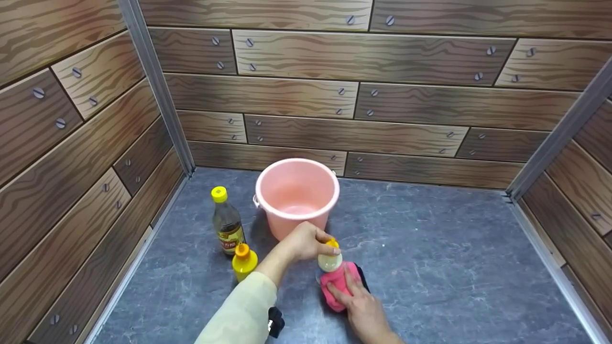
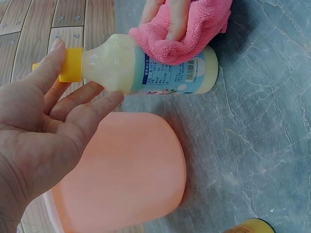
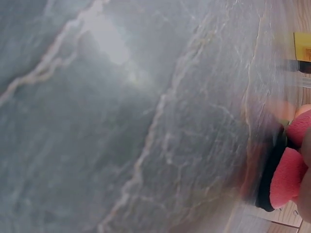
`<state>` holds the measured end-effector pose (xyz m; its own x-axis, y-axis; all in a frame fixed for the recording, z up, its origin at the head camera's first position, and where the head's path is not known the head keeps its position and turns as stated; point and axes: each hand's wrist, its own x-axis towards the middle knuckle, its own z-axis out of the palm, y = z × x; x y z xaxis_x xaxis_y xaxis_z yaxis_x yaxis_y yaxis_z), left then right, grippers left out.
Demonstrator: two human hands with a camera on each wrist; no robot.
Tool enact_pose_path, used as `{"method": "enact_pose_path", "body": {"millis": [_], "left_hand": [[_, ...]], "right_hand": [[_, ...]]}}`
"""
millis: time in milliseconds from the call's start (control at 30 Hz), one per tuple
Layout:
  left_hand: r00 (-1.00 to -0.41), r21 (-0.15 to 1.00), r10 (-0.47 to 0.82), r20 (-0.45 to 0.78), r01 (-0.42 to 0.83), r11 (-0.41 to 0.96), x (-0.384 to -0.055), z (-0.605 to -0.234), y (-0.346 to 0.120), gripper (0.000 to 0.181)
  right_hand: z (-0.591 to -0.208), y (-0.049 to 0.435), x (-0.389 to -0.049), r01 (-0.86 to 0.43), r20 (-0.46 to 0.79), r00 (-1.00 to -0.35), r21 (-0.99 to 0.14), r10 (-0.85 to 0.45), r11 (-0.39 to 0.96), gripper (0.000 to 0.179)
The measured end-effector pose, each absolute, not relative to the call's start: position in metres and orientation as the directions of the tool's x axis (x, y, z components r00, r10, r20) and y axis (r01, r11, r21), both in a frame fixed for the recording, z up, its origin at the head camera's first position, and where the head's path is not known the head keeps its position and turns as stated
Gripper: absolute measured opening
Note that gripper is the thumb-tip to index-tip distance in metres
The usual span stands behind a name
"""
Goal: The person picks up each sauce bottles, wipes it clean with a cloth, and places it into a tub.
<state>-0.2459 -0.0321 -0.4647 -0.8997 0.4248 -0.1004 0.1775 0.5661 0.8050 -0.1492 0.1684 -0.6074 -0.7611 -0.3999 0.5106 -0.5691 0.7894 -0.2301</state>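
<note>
A bottle of pale, milky liquid [image 1: 330, 263] with a yellow cap and a blue label stands upright on the grey marbled surface, in front of the bucket. My left hand [image 1: 306, 242] pinches its yellow cap [image 2: 72, 65] between thumb and fingers. Lower down, my right hand [image 1: 366, 310] holds a folded pink cloth [image 1: 337, 282] against the bottle's side. In the left wrist view the cloth covers part of the printed label [image 2: 170, 75]. A black edge of the cloth shows in the right wrist view, where the bottle is mostly hidden.
Behind the left hand stands a pink bucket [image 1: 297, 210]. To the left are a dark sauce bottle [image 1: 228, 224] with a yellow cap and a yellow bottle [image 1: 245, 263] with an orange top. Wood-patterned walls [image 1: 296, 52] enclose the surface at back and sides.
</note>
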Motion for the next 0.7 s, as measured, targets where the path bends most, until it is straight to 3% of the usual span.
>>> {"method": "enact_pose_path", "body": {"millis": [467,700], "left_hand": [[-0.898,0.810,0.428,-0.102,0.175,0.560,-0.2439,-0.4626,-0.0336,0.031],[-0.897,0.810,0.431,-0.100,0.178,0.558,-0.2445,-0.4629,-0.0324,0.030]], "right_hand": [[-0.6021,0.1669,-0.1464,-0.515,0.391,-0.829,-0.250,-0.401,0.820,0.055],[-0.5998,0.1661,-0.1468,-0.507,0.355,-0.835,-0.196,-0.421,0.839,0.059]]}}
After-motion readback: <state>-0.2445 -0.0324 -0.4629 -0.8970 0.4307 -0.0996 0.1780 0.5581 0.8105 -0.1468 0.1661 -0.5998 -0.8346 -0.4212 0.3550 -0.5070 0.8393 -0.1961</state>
